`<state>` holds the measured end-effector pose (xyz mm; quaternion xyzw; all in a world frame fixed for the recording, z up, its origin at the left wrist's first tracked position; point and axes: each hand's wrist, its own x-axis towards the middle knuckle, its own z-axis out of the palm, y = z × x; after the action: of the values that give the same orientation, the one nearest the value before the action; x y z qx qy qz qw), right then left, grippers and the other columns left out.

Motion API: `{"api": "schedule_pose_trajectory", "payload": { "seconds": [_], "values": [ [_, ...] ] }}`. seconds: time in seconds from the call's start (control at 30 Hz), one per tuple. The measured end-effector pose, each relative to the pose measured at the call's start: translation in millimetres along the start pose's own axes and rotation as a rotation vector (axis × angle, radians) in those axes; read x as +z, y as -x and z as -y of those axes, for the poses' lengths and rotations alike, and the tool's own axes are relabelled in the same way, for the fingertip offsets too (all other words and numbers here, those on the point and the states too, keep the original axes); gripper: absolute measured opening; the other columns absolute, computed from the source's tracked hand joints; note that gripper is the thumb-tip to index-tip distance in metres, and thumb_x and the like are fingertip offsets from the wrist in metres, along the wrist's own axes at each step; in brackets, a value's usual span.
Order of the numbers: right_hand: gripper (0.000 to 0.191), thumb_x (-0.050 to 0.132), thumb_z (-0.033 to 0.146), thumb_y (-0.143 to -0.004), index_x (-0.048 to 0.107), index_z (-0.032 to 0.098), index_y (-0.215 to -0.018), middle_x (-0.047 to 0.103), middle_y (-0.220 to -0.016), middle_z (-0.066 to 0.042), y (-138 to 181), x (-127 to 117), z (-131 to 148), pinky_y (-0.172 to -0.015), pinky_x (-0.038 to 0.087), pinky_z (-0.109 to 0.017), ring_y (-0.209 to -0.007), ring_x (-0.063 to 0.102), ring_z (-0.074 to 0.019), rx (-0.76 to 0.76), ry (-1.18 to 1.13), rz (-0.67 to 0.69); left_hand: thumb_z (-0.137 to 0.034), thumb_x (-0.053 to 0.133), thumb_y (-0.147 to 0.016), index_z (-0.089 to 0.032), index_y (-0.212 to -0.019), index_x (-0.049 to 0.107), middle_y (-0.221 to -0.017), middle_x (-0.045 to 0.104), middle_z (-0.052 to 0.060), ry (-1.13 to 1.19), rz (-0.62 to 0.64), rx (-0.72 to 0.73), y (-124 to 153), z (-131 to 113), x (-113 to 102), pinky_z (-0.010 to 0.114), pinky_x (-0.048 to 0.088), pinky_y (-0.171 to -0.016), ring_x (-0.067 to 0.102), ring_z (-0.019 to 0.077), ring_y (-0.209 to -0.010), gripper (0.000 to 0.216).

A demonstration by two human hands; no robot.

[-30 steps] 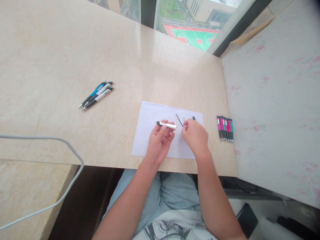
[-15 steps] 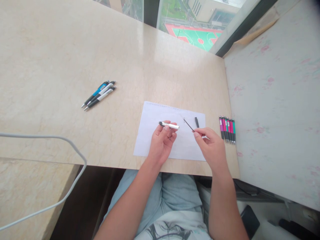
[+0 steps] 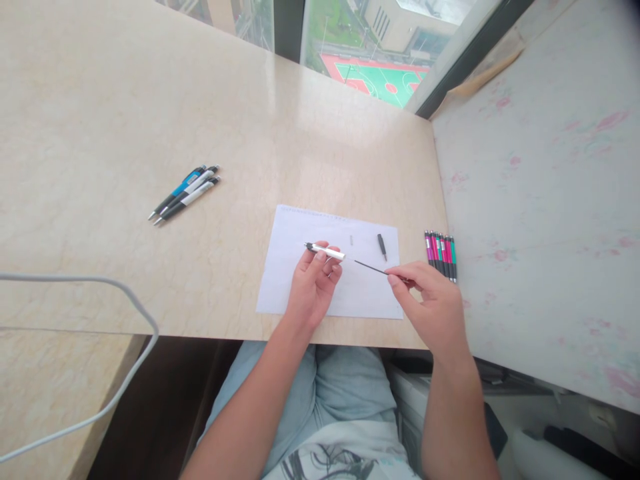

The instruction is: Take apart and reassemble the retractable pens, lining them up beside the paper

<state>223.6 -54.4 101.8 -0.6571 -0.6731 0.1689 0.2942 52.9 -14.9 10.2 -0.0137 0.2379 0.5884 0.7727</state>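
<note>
Between the fingers of my left hand is a white pen barrel with a black clip end, its open end pointing right. My right hand pinches a thin dark ink refill. The refill's far tip points left at the barrel's open end and is close to it; whether it touches I cannot tell. Under both hands lies a white sheet of paper. On it rest a black pen grip section and a small spring.
Several blue and white pens lie at the left on the desk. A row of pink and green pens sits by the patterned wall panel. A grey cable loops at the far left. Windows stand behind the desk.
My right hand has turned the refill flatter and brought its tip in line with the barrel's open end. The spring now shows apart on the paper. The whole view has shifted slightly.
</note>
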Motion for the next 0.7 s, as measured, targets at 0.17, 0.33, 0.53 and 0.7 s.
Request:
{"api": "schedule_pose_trajectory", "payload": {
  "seconds": [0.17,0.33,0.53,0.7],
  "values": [
    [0.01,0.062,0.024,-0.09,0.071,0.024,-0.087,0.07,-0.083,-0.002,1,-6,5,-0.067,0.05,-0.033,-0.075,0.063,-0.0174,-0.012,0.01,-0.057,-0.018,0.079,-0.078,-0.018,-0.1,0.067,-0.093,0.07,0.002,0.001,-0.01,0.003,1,0,1,0.017,0.052,-0.072,0.063,0.0065,-0.076,0.024],
    [0.009,0.062,0.022,-0.09,0.07,0.024,-0.087,0.067,-0.079,0.0,0,-5,10,-0.065,0.048,-0.031,-0.068,0.058,-0.0145,-0.047,0.018,0.001,-0.022,0.081,-0.077,-0.019,-0.1,0.067,-0.093,0.072,0.003,-0.078,0.002,-0.002,4,1,4,0.02,0.053,-0.074,0.067,0.0101,-0.081,0.026],
    [0.007,0.065,0.025,-0.089,0.071,0.024,-0.087,0.07,-0.083,-0.001,-3,6,19,-0.066,0.049,-0.031,-0.071,0.061,-0.0149,-0.05,-0.08,0.019,-0.025,0.082,-0.077,-0.018,-0.097,0.069,-0.094,0.073,0.004,-0.162,0.07,-0.021,7,3,4,0.022,0.053,-0.078,0.069,0.0117,-0.087,0.025],
    [0.006,0.068,0.028,-0.087,0.072,0.025,-0.085,0.072,-0.083,-0.001,-3,23,22,-0.063,0.05,-0.031,-0.073,0.064,-0.0164,-0.001,-0.222,-0.097,-0.026,0.081,-0.079,-0.018,-0.099,0.069,-0.091,0.072,0.004,-0.149,0.103,-0.042,8,2,5,0.02,0.053,-0.073,0.068,0.0107,-0.082,0.024]
  ]
}}
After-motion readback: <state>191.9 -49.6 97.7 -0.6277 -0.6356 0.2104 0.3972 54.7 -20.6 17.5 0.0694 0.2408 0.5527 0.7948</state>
